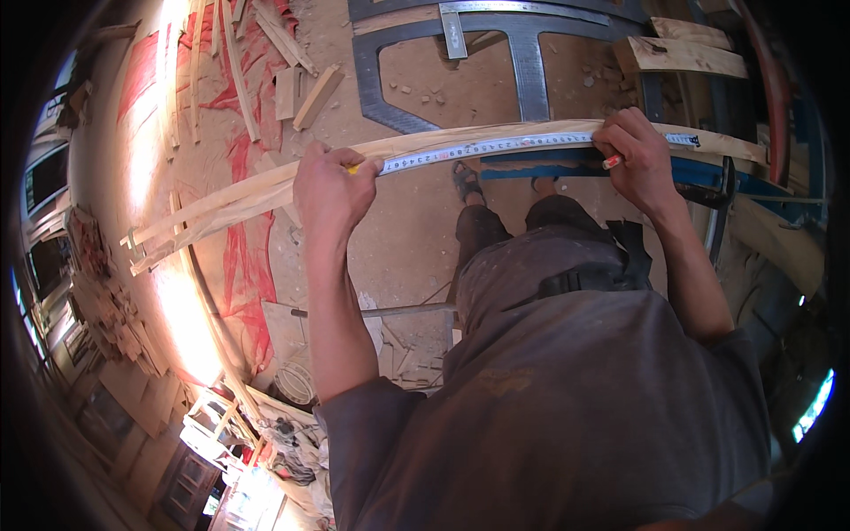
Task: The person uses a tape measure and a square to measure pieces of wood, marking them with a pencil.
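Observation:
A long wooden strip (558,128) runs across in front of me, with a second wooden piece (219,222) beside its left part. Along the strip lies the extended blade of a tape measure (491,147). My left hand (335,186) is closed around the tape's yellow case, mostly hidden by the fingers, and rests at the strip. Near the tape's far end, my right hand (634,156) pinches the blade against the wood. A red marking pencil or pen (611,161) sticks out from the right hand's curled fingers.
A dark metal frame (529,73) stands beyond the strip, with a metal try square (454,33) on it. Wooden blocks (690,56) lie at the upper right, near a hammer-like tool (727,182). Offcuts (319,96) and long strips (239,79) lie on the floor and red sheeting (249,259).

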`<state>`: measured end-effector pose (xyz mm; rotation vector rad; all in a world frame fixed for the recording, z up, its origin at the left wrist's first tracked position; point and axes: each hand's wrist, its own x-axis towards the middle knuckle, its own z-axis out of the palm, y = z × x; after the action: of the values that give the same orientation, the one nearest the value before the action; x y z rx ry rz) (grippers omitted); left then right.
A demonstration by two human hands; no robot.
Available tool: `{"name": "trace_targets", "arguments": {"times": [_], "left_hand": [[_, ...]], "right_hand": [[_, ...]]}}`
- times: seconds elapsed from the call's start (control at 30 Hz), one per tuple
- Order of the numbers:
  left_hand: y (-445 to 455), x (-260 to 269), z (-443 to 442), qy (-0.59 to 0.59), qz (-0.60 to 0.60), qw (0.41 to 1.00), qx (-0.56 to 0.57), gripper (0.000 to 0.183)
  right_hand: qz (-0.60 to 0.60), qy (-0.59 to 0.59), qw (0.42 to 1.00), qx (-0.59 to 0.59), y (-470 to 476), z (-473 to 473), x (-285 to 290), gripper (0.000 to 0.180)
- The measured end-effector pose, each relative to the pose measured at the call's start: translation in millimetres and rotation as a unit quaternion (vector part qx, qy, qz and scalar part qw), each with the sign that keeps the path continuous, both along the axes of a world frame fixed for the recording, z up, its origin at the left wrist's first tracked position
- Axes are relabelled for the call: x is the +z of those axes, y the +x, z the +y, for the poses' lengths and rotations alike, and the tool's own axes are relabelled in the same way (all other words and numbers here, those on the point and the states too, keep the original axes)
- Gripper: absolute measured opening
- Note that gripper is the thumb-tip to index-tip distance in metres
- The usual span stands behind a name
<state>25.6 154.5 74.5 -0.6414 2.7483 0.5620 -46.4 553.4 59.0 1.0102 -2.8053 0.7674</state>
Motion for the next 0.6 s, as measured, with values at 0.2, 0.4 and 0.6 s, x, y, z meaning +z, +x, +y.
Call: {"name": "trace_targets", "arguments": {"times": [0.2,0.4,0.6], "left_hand": [[3.0,0.6,1.7,0.001,0.000,1.000,-0.003,0.028],[5.9,0.6,2.1,-0.008,0.012,1.000,-0.012,0.028],[6.4,-0.9,1.6,-0.012,0.015,1.000,-0.012,0.030]], "right_hand": [[0.000,0.001,1.000,0.008,-1.0,0.0,-0.1,0.019],[-0.004,-0.003,1.000,0.009,-0.2,-0.4,-0.3,0.021],[-0.011,-0.002,1.000,0.009,-0.2,-0.8,0.4,0.020]]}}
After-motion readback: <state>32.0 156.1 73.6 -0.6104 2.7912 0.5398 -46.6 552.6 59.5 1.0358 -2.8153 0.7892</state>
